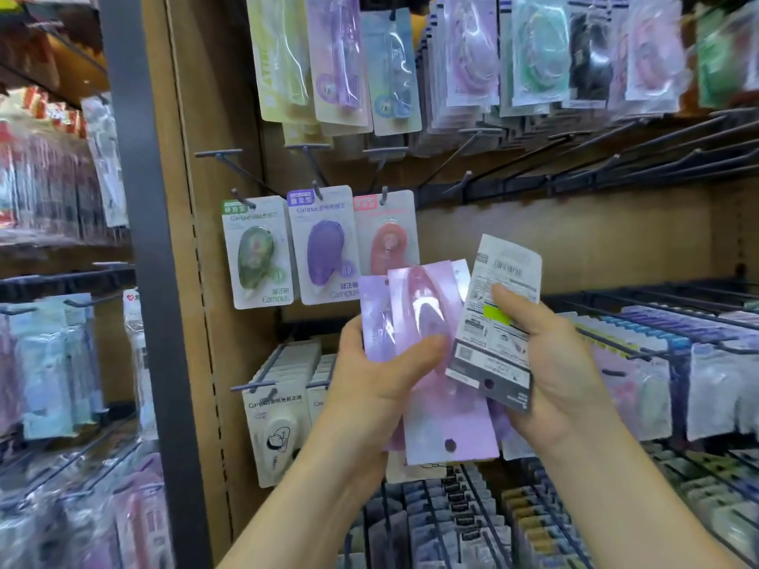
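Note:
My left hand grips a small stack of lilac blister packs of correction tape, upside down, with the hang hole at the bottom. The thumb lies across the front pack. My right hand holds one more pack with its printed back side facing me, showing a barcode and a green sticker. The thumb presses on that back side. This pack overlaps the right edge of the lilac stack. Both hands are in front of a shop display wall.
Three packs, green, purple and red, hang on pegs just behind the hands. Bare metal pegs jut out to the right above. More hanging packs fill the rows above, below and at the right. A grey post stands at left.

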Demonstrator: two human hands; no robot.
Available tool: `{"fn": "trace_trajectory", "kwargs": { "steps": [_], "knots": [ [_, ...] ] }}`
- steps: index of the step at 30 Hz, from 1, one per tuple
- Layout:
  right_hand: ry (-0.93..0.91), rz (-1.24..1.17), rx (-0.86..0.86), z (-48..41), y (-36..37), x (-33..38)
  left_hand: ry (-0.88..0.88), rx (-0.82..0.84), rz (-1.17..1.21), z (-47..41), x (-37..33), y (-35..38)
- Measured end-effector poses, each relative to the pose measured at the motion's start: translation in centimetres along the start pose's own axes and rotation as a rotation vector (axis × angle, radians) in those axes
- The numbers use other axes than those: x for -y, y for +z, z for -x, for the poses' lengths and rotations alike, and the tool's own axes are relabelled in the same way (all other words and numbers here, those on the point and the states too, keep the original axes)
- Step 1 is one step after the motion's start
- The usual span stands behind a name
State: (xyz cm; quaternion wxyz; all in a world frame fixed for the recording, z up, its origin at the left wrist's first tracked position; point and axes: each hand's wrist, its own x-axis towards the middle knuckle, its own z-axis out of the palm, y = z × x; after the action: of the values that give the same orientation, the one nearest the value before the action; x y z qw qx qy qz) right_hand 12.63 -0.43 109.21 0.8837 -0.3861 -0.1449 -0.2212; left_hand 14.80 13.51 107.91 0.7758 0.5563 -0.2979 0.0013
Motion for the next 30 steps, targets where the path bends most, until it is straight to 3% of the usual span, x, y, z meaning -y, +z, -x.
{"fn": "trace_trajectory", "kwargs": {
  "steps": [4,11,17,20,24,30],
  "knots": [
    [0.01,-0.023,0.038,0.9,-0.8,-0.4,0.05,-0.012,0.083,0.1,0.7,0.3],
    [-0.058,0.031,-0.064,1.9,-1.7,0.0,0.146,-0.105,0.111,0.7,1.2,0.6],
    [-0.257,0.179,-0.116,3.9,-3.9,4.1,0.259,-0.182,0.061,0.7,1.2,0.0],
    [-0.476,0.361,-0.16,5.1,-5.2,6.9,0.267,-0.193,0.036,0.8,1.5,0.1],
    [-0.819,0.73,-0.116,6.1,-6.3,8.5,0.152,-0.122,0.063,1.6,2.6,2.6],
    [-0.98,1.311,0.101,6.6,-11.6,8.2,0.066,-0.015,0.205,2.6,4.7,10.3]
  ]
}}
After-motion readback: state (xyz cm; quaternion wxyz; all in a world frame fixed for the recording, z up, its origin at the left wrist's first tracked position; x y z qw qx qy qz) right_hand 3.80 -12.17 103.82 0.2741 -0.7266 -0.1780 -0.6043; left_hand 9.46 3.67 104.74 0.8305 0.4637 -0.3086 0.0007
